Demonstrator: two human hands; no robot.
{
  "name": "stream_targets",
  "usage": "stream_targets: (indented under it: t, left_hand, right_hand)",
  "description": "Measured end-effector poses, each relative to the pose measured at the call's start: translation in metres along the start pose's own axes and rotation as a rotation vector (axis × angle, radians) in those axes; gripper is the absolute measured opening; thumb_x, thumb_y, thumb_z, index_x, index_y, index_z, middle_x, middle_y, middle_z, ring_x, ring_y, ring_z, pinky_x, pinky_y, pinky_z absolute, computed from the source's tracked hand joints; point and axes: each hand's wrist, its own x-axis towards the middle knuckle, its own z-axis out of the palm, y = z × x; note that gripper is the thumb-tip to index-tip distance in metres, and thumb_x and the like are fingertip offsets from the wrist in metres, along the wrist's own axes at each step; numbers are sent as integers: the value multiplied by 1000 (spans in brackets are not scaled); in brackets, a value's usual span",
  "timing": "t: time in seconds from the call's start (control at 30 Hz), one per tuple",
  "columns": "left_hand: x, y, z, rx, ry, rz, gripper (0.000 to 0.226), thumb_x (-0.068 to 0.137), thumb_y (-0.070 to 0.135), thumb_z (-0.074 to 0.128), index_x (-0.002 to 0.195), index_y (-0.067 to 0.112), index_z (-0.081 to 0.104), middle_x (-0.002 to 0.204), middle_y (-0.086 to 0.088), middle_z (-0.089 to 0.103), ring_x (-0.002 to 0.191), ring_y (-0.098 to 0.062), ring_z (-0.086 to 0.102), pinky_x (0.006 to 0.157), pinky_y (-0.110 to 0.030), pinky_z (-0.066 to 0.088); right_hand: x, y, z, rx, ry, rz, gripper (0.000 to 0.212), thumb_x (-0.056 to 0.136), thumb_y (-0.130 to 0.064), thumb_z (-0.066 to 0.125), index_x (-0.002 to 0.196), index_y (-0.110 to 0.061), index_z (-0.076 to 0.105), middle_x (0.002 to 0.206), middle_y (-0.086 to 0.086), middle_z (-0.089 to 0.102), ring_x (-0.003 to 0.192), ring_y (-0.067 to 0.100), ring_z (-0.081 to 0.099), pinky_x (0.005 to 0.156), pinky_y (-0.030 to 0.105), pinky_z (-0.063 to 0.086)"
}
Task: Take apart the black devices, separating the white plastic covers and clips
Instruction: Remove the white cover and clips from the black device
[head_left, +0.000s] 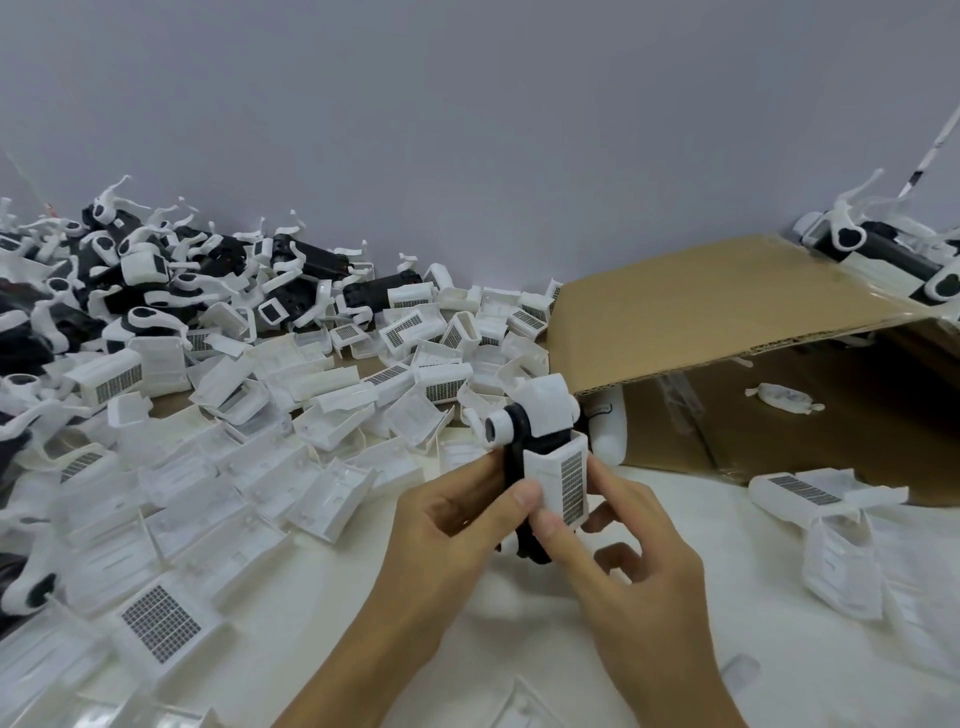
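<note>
Black device (519, 467) stands upright above the worktop (426, 623), gripped by the left hand (447, 519); the right hand (623, 545) pinches its white mesh cover (558, 480). Cover removal seems underway; next, pull it free and drop it among the loose covers (270, 467).

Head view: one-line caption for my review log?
Both hands grip a black device, thumbs on its white cover.
</note>
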Motion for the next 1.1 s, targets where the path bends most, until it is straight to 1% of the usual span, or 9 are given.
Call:
stream_targets:
  t: [0.17, 0.27, 0.37, 0.43, 0.6, 0.73, 0.87, 1.0, 1.1]
  left_hand:
    - [-3, 1, 1, 30, -56, 24, 33, 83, 32, 77, 116, 25, 76, 114, -4, 76, 109, -26, 72, 88, -32, 58]
    - [0, -1, -2, -14, 24, 11, 32, 76, 29, 82, 108, 25, 79, 109, -5, 78, 105, -24, 73, 86, -30, 58]
    - [1, -1, -3, -71, -12, -18, 33, 80, 30, 77, 112, 21, 78, 115, -7, 76, 112, -25, 71, 93, -31, 56]
    - [0, 0, -2, -62, -63, -13, 33, 85, 30, 74, 117, 18, 76, 118, -8, 74, 115, -26, 69, 96, -32, 55]
    - [-1, 1, 0, -50, -92, 6, 31, 89, 29, 70, 118, 20, 76, 118, -7, 75, 116, -25, 69, 94, -28, 55]
    - [0, 1, 2, -78, -36, -50, 34, 81, 36, 74, 112, 23, 78, 114, -7, 76, 111, -23, 71, 91, -29, 56]
    - [1, -2, -1, -40, 56, -53, 36, 76, 43, 75, 101, 17, 81, 102, -13, 76, 101, -28, 73, 93, -43, 58]
    - [4, -2, -2, -17, 46, -71, 29, 85, 44, 76, 100, 21, 81, 100, -7, 77, 100, -23, 73, 88, -35, 58]
    - [6, -2, -2, -6, 62, -91, 31, 80, 55, 78, 93, 27, 82, 95, -1, 79, 93, -17, 75, 77, -22, 56]
  right_hand:
    - [-2, 1, 1, -72, 18, -45, 46, 71, -63, 74, 114, -52, 59, 104, -21, 63, 96, 11, 58, 57, 21, 50]
    - [-1, 4, 0, 6, -40, 34, 47, 71, -54, 84, 113, -45, 65, 107, -17, 68, 101, 8, 63, 68, 22, 53]
    - [4, 6, -3, 184, -131, 149, 34, 81, -40, 69, 114, -34, 71, 111, -7, 73, 104, 12, 68, 78, 27, 57]
    - [6, 3, -4, 202, -157, 172, 22, 88, -47, 71, 104, -34, 77, 100, -3, 75, 96, 14, 71, 74, 26, 57]
    - [6, 1, -5, 183, -114, 155, 30, 78, -48, 64, 97, -33, 81, 96, -3, 74, 89, 14, 71, 75, 35, 59]
    - [8, -3, -6, 287, -171, 162, 27, 82, -41, 62, 100, -32, 81, 104, -3, 76, 97, 9, 72, 77, 14, 55]
    - [6, -4, -5, 163, -143, 126, 29, 79, -46, 65, 99, -33, 81, 101, -6, 75, 98, 8, 71, 75, 12, 54]
    - [5, -10, -5, 139, -188, 186, 27, 78, -40, 68, 103, -42, 77, 102, -12, 76, 99, 3, 71, 77, 12, 54]
    - [-1, -17, -3, 65, -210, 281, 47, 72, -37, 77, 116, -44, 64, 99, -15, 77, 96, 3, 72, 78, 15, 56]
